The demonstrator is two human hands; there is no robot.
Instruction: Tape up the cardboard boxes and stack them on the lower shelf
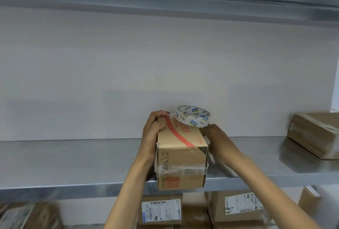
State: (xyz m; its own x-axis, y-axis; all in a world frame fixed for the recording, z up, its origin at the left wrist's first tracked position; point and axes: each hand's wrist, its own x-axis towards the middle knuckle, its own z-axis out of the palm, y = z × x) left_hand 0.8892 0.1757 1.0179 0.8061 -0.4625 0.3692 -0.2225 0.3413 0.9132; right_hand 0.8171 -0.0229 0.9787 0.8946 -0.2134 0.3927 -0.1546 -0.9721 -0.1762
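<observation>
Two hands on one cardboard box (180, 142). The box lies on the metal shelf (64, 164), a little right of centre. Its long axis runs near to far, and the near end face points at the camera and overhangs the shelf's front lip. The top face is up, with a red stripe crossing it diagonally from the far left to the near right. Clear tape wraps across the seam of the near end face and looks wrinkled.

The tape roll (192, 116) sits flat on the far end of the box top, hole up, slightly overhanging the far right edge. A short bit of tape seems to run from the roll to the far left corner.

The left hand (152, 127) grips the far left top corner of the box, fingers curled over the edge. The right hand (218, 138) lies against the box's right side just below the roll. Its fingertips are hidden, so I cannot tell if it grips anything.

A second brown box (315, 135) lies tilted at the far right of the same shelf, well apart. Labelled boxes (161, 210) stand on the lower shelf beneath.
</observation>
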